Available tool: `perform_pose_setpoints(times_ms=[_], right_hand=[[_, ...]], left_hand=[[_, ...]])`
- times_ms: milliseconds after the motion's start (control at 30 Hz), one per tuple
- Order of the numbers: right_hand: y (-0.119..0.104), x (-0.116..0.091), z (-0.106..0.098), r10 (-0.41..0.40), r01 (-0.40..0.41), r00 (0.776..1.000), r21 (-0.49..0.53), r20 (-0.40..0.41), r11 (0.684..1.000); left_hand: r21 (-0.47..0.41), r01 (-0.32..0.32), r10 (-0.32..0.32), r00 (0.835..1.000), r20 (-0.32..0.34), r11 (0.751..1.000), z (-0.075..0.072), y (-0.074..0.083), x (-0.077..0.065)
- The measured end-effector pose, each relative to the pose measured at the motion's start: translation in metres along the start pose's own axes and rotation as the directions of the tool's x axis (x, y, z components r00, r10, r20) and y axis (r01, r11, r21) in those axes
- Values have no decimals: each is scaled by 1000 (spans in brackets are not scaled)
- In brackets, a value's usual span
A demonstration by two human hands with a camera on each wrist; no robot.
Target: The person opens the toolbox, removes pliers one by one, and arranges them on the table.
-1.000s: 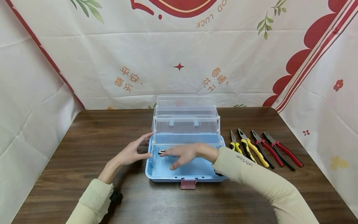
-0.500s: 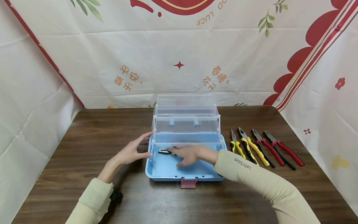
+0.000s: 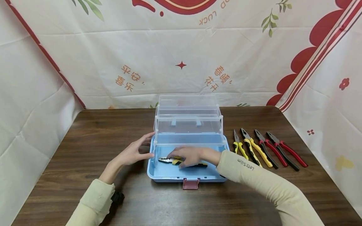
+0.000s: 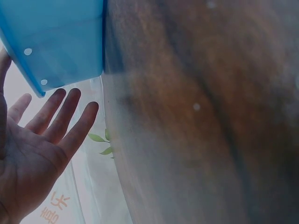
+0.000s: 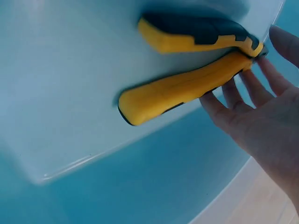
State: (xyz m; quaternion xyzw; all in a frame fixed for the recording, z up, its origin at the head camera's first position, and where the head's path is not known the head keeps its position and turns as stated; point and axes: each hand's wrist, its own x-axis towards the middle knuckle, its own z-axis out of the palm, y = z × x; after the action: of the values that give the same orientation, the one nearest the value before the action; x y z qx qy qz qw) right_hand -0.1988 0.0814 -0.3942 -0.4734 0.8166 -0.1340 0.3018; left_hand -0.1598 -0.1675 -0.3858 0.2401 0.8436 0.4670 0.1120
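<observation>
A pair of combination pliers with yellow and black handles [image 5: 184, 86] lies on the floor of an open light-blue toolbox [image 3: 167, 174]. My right hand [image 3: 190, 156] is inside the box over the pliers. In the right wrist view its fingertips touch the side of one handle, the thumb apart from them. The hand covers the pliers' middle in the head view; their steel nose points left. My left hand [image 3: 133, 153] is at the box's left side, fingers spread, thumb tip at the rim. The left wrist view has those fingers extended beside the blue side wall [image 4: 60, 42].
Clear plastic trays [image 3: 188, 125] stand raised at the toolbox's back. A pink latch [image 3: 190, 184] hangs at its front. Right of it lie needle-nose pliers [image 3: 239, 147], yellow-black pliers [image 3: 251, 147] and two red-black pliers [image 3: 266, 149] on the wooden table [image 3: 158, 207].
The right hand has shifted slightly, and the pliers under it have slid toward the front of the box, showing more of their handles. My left hand has stayed in place.
</observation>
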Motion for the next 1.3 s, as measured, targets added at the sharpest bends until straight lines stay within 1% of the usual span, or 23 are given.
perform_pose_setpoints(times_ms=[67,133,333,500,633,833,1033,1133,1300], right_hand=[[1,1,1,-12,12,1000,20,-8,1000],[0,2,2,-6,7,1000,17,-18,1000],[-1,3,4,48,-51,998,-57,-50,997],[1,4,5,21,-25,998,-75,-56,997],[3,5,6,7,-11,999,-80,-43,997],[4,7,7,12,-12,1000,-23,-22,1000],[7,9,7,60,-61,998,75,6,995],[7,8,6,59,-60,998,80,14,995],[6,7,4,45,-46,999,48,21,998]], left_hand=[[1,1,-1,1000,0,1000,0,0,0],[1,0,0,1000,-3,1000,1,0,0],[-2,2,-2,1000,-1,1000,1,0,1],[-5,5,-5,1000,1,1000,1,0,1],[0,3,-3,1000,0,1000,1,0,1],[8,11,-11,1000,-5,1000,2,1,0],[10,8,-8,1000,-9,1000,3,1,-1],[11,1,-1,1000,-9,1000,2,2,-1],[6,2,-2,1000,-10,1000,2,1,-1]])
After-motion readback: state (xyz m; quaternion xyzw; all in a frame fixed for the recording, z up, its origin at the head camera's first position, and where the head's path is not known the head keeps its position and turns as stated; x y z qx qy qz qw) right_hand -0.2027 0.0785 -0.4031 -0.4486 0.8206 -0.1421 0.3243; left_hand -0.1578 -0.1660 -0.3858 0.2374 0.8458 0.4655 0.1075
